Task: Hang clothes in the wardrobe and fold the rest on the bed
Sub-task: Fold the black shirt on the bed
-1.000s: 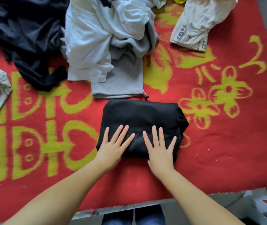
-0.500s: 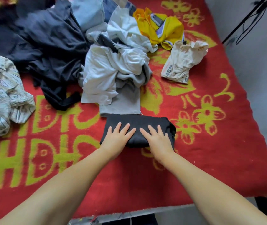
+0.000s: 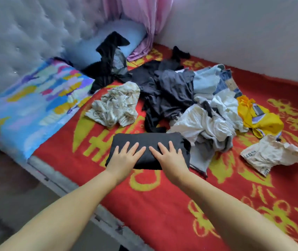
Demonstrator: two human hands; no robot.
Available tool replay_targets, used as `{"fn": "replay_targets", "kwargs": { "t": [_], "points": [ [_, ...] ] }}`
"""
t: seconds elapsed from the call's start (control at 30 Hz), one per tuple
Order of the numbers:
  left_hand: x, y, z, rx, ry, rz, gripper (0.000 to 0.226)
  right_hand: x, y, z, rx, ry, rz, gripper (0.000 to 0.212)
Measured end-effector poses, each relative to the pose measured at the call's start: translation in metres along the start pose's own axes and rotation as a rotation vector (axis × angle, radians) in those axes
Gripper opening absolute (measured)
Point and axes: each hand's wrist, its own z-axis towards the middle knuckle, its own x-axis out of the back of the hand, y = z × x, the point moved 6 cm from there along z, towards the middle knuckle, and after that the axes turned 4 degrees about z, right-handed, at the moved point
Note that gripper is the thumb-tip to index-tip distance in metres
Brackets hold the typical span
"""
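left hand (image 3: 124, 156), right hand (image 3: 170, 156): still flat, fingers straight | folded black garment (image 3: 148, 142): slid leftward, away from pile

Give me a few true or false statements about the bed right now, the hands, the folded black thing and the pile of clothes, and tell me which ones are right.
1. Both hands, the left hand and the right hand, lie flat with straight fingers on the folded black garment. True.
2. The folded black garment lies on a plain blue sheet. False: it lies on the red blanket with yellow patterns.
3. A yellow garment lies in the pile to the right of the white clothes. True.
4. The left hand pinches the patterned cream garment. False: that garment lies crumpled, apart from both hands.
5. The colourful pillow sits on top of the clothes pile. False: it lies at the headboard end, beside the pile.
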Motion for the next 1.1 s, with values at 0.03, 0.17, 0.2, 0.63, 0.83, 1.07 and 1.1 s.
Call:
{"fn": "replay_targets", "kwargs": {
  "t": [0.03, 0.17, 0.2, 0.63, 0.83, 1.07, 1.1],
  "points": [
    [0.003, -0.017, -0.021, 0.069, 0.008, -0.013, 0.077, 0.01, -0.024, 0.002, 0.065, 0.013, -0.038, 0.091],
    [0.009, -0.074, -0.118, 0.326, 0.033, -0.058, 0.078, 0.033, -0.122, -0.002, 0.294, 0.048, -0.157, 0.094],
    [0.007, -0.085, -0.145, 0.393, 0.03, -0.079, 0.082, 0.035, -0.149, -0.006, 0.356, 0.057, -0.187, 0.092],
    [-0.076, -0.162, -0.524, 1.034, -0.125, -0.234, 0.081, -0.029, -0.505, -0.136, 0.959, -0.026, -0.466, 0.091],
    [-0.133, -0.18, -0.731, 1.179, -0.217, -0.242, 0.081, -0.1, -0.684, -0.243, 1.167, -0.131, -0.499, 0.086],
    [-0.166, -0.203, -0.877, 1.343, -0.247, -0.307, 0.078, -0.136, -0.821, -0.318, 1.298, -0.184, -0.571, 0.095],
    [-0.171, -0.206, -0.891, 1.372, -0.245, -0.325, 0.077, -0.139, -0.838, -0.324, 1.32, -0.186, -0.593, 0.097]
  ]
}}
